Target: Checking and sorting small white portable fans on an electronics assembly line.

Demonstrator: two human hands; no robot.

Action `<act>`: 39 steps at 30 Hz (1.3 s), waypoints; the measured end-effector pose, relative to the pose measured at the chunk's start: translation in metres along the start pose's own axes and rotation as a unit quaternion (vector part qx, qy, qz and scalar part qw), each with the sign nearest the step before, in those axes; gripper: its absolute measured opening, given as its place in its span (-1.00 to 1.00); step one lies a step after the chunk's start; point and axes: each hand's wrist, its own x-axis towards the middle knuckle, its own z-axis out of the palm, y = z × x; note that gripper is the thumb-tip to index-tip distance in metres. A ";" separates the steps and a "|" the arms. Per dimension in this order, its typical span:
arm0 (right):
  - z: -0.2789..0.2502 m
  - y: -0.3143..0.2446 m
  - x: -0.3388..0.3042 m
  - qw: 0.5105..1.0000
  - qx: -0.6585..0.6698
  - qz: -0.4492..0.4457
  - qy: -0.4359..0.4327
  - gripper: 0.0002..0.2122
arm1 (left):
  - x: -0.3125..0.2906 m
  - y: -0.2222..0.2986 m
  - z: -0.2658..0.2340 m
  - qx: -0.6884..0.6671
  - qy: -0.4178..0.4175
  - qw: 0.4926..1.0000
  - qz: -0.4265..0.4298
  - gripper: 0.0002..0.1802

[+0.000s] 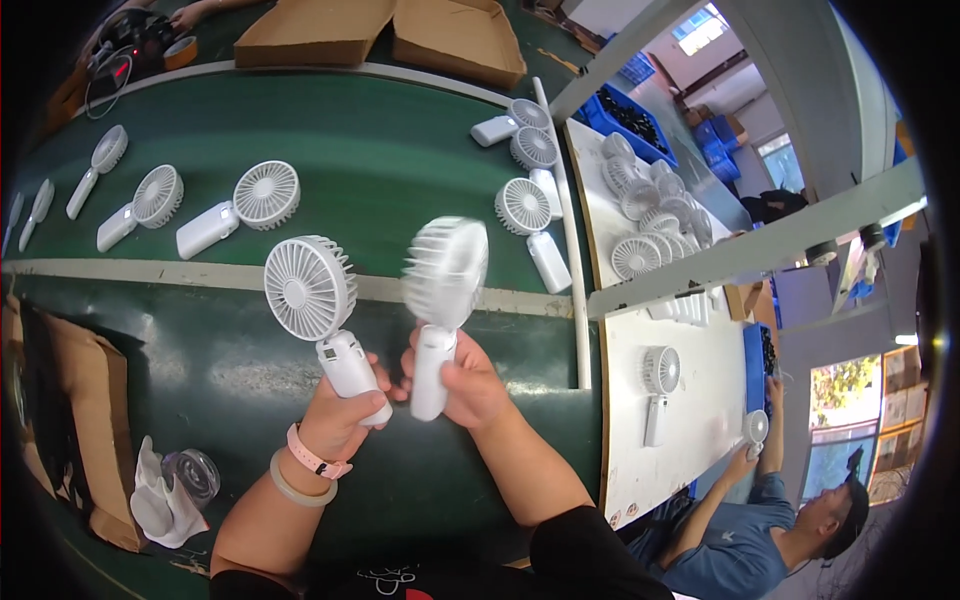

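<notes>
My left hand [335,415] is closed around the handle of a white handheld fan [312,288], its round grille tilted up and to the left. A small dark window shows on that handle below the head. My right hand [478,385] grips a second white handheld fan [446,270] by its handle, thumb across the front. Motion smears this one's head. The two handles are held close together, side by side, above the green worktop [430,490]. Just beyond the left-held fan, another white fan [268,195] lies on the green belt [350,130].
More white fans lie left and right on the belt. Cardboard trays [315,35] stand at the far side; a cardboard box [95,430], white glove [165,500] and clear tape roll [192,478] are at left. A white table [640,450] at right holds several fans; a co-worker [735,540] is beside it.
</notes>
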 end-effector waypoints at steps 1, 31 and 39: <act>0.000 0.001 0.001 1.000 0.000 0.005 -0.003 -0.59 | 0.000 0.000 -0.001 0.002 0.000 1.000 -0.008 -0.53; 0.007 0.003 0.007 0.961 -0.198 -0.033 0.189 -0.65 | 0.001 0.000 0.003 -0.026 0.038 0.999 -0.008 -0.39; 0.005 0.004 0.010 0.952 -0.216 -0.056 0.208 -0.65 | 0.001 -0.001 0.002 -0.036 0.031 0.999 -0.006 -0.36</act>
